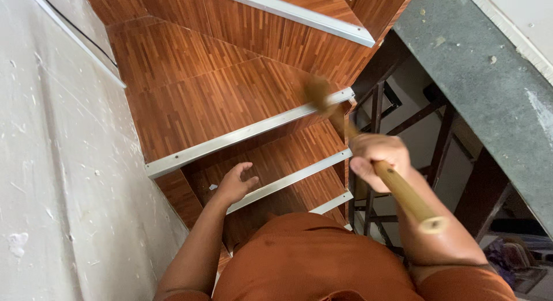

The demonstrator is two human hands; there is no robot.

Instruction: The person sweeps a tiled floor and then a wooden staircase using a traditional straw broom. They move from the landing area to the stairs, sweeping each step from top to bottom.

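Wooden stair treads (pixel 190 99) with metal nosing (pixel 247 134) climb toward twelve o'clock, where the right hand (pixel 377 157), fingers clamped round a bamboo-handled mallet (pixel 403 191), swings its blurred head at two o'clock while the left hand (pixel 233 183) hovers open-fingered for balance.

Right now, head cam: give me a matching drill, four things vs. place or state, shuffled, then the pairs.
Things:
1. left hand
2. right hand
3. mallet head
4. metal stair edging

Place or state:
A. blurred, at the right end of a step's nosing
B. open, fingers spread above a lower step
C. silver strip along the front of a wooden step
D. closed around a wooden handle

Pairs: 1-B, 2-D, 3-A, 4-C
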